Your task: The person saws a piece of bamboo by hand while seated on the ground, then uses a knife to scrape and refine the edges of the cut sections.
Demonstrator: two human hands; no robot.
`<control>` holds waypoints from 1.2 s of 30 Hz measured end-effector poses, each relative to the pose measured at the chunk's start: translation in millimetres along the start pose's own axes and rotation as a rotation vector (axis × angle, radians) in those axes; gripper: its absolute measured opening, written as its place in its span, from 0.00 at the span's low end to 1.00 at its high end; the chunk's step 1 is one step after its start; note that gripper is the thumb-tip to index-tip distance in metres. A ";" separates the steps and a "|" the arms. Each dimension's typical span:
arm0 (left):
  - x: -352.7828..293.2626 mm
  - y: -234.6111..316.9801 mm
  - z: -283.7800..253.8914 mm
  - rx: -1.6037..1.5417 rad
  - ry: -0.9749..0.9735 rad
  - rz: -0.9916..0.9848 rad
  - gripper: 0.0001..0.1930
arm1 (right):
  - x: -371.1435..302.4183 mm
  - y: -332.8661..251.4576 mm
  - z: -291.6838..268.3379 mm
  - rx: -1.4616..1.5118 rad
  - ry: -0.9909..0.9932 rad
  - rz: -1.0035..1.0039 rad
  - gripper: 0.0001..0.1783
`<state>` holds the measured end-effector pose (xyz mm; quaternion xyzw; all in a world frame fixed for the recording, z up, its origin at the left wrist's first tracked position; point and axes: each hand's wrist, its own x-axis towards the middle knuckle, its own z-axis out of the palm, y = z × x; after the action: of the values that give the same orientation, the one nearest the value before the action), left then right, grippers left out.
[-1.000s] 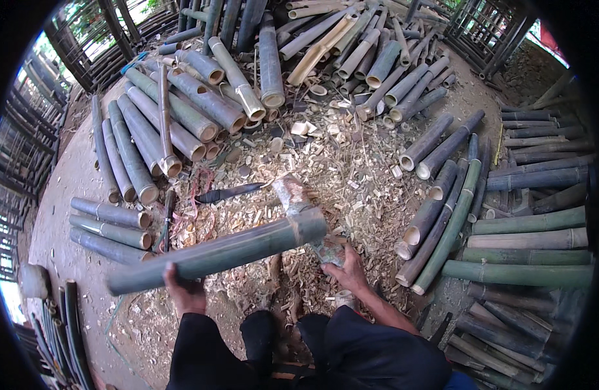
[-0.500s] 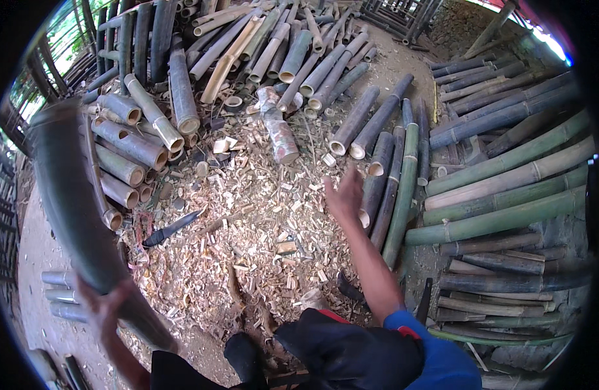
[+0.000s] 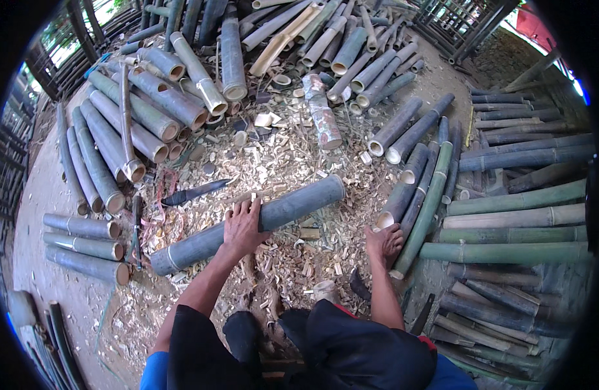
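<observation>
A thick dark grey-green bamboo section (image 3: 299,201) lies slantwise over the wood chips in front of me. My left hand (image 3: 245,227) grips it from above near its middle, fingers over the top and thumb along the near side. On the right, my right hand (image 3: 384,244) is closed at the near, pale hollow end of another dark bamboo section (image 3: 398,198). Its fingers curl at the rim, and part of the grip is hidden. A long green bamboo pole (image 3: 427,208) lies just right of that hand. Beyond the left hand rests a dark-bladed knife (image 3: 194,192).
Wood chips (image 3: 280,159) cover the ground. A mottled log (image 3: 321,117) lies ahead. Bamboo sections (image 3: 150,110) are heaped at the far left, with several more (image 3: 85,247) at the near left. Green and dark poles (image 3: 514,234) are stacked right. A dark curved piece (image 3: 360,286) lies near my feet.
The large bamboo section, held up at the left, now lies across the chips under my left hand. My right hand has come nearer and closed at a bamboo end. The view has shifted left.
</observation>
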<state>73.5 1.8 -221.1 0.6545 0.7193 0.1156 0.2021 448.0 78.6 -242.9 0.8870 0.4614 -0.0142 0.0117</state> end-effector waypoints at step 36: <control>-279.3 -118.4 -9.0 -1.737 0.705 -0.815 0.27 | -67.8 2.2 -95.7 1.024 -1.486 -0.665 0.49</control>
<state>-19.2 -287.2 -225.1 -0.0839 0.5735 0.7056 0.4078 412.3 25.1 -144.7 0.3727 0.5021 -0.7749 -0.0924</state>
